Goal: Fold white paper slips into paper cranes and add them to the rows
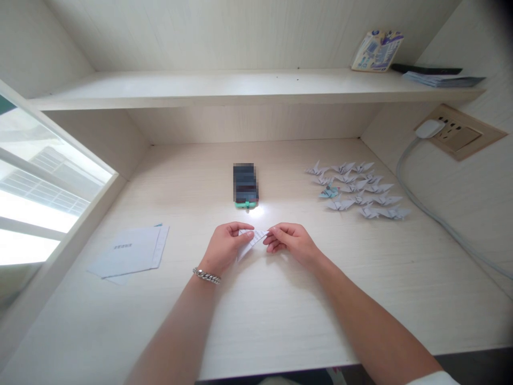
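Observation:
A small white sheet of printed paper (249, 245), folded into a triangle, is held above the desk between my two hands. My left hand (227, 243) grips its left side, thumb on top and fingers behind. At the paper's right corner, the thumb and forefinger of my right hand (292, 241) pinch the tip, while the other fingers curl below. Several folded paper cranes (358, 199) stand in rows to the right, mostly white, with one bluish crane (329, 191) among them. A stack of white paper (132, 251) lies on the left.
A phone-like device (246, 183) with a green edge lies beyond my hands, its screen blurred out. The shelf (200, 88) above holds a tissue pack (377, 51) and a stack of papers (441, 80). A white cable (436, 216) runs down from the wall socket (465, 133).

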A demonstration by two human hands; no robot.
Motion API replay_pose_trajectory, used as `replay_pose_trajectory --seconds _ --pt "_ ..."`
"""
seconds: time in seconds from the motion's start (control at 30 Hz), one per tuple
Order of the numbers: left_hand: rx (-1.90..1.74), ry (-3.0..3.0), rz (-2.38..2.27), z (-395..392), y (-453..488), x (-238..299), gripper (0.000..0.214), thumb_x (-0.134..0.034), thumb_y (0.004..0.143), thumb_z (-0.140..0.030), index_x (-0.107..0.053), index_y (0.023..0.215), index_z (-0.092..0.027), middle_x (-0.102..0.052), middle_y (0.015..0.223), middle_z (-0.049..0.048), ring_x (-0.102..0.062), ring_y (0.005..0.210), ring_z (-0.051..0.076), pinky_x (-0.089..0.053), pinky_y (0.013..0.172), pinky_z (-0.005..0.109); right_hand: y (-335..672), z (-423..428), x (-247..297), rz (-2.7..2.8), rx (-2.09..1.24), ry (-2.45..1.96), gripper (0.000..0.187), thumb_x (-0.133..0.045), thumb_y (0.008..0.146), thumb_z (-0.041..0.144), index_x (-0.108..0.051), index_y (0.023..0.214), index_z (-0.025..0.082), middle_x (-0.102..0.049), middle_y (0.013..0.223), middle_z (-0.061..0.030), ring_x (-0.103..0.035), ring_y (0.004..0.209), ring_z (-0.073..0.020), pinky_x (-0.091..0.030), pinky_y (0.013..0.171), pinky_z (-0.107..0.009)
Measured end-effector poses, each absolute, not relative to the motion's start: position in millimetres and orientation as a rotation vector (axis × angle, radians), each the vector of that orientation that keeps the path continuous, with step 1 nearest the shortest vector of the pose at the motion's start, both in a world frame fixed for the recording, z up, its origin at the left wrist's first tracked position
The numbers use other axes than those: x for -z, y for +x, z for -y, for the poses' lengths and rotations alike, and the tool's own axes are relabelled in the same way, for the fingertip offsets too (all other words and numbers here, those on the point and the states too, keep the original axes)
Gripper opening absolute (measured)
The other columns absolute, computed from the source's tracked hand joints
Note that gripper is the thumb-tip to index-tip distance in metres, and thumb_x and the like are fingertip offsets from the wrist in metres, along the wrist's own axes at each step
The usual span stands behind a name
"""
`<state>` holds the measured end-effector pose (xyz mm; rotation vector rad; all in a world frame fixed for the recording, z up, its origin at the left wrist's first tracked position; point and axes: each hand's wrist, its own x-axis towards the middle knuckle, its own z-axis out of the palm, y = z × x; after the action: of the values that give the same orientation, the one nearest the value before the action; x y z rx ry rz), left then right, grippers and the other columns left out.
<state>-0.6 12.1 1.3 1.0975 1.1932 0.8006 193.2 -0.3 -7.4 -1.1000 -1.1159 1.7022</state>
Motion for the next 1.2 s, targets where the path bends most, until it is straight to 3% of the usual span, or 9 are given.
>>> replay_pose_trajectory --seconds 0.27,0.7,0.83,1.0,1.2 --pt "-0.783 1.035 -1.140 -12 1 0 0.033 -0.068 0.067 -0.034 -0.065 0.092 -0.014 -0.066 0.080 0.0085 -0.058 0.066 0.015 -0.042 0.055 0.024 192 3 1 1.230 -1.623 -1.135 0.018 -0.063 0.072 0.032 -0.064 0.081 0.016 -0.068 0.079 -0.0064 -0.064 0.063 -0.0155 -0.052 0.062 -0.030" --pt "-0.800 1.338 -1.276 -10 4 -8 0.030 -0.063 0.069 -0.037 -0.066 0.089 -0.015 -0.067 0.077 0.0066 -0.056 0.062 0.014 -0.041 0.052 0.023 193 -1 1 1.144 -1.591 -1.230 0.019 -0.057 0.076 0.034 -0.062 0.079 0.016 -0.067 0.075 -0.0062 -0.063 0.062 -0.0157 -0.050 0.061 -0.029" --pt "-0.774 1.422 -1.267 -7 8 -9 0.026 -0.062 0.070 -0.036 -0.067 0.086 -0.016 -0.066 0.079 0.0059 -0.055 0.064 0.014 -0.041 0.054 0.023 193 2 -3 1.429 -1.446 -1.295 0.022 -0.055 0.078 0.037 -0.062 0.076 0.017 -0.064 0.066 -0.0030 -0.060 0.061 -0.0144 -0.047 0.060 -0.026" --pt "-0.799 1.429 -1.290 -6 11 -8 0.025 -0.064 0.068 -0.036 -0.067 0.084 -0.016 -0.062 0.066 0.0022 -0.053 0.058 0.012 -0.039 0.051 0.022 190 6 -3 1.571 -1.339 -1.390 0.022 -0.051 0.080 0.034 -0.061 0.072 0.017 -0.062 0.061 -0.0008 -0.057 0.056 -0.0124 -0.042 0.054 -0.023" --pt "-0.881 1.317 -1.224 -7 12 -5 0.022 -0.064 0.069 -0.032 -0.063 0.084 -0.015 -0.065 0.074 0.0050 -0.058 0.067 0.014 -0.044 0.059 0.024 189 7 -2 1.580 -1.367 -1.375 0.018 -0.051 0.080 0.033 -0.060 0.076 0.018 -0.062 0.064 -0.0001 -0.058 0.058 -0.0128 -0.042 0.055 -0.023"
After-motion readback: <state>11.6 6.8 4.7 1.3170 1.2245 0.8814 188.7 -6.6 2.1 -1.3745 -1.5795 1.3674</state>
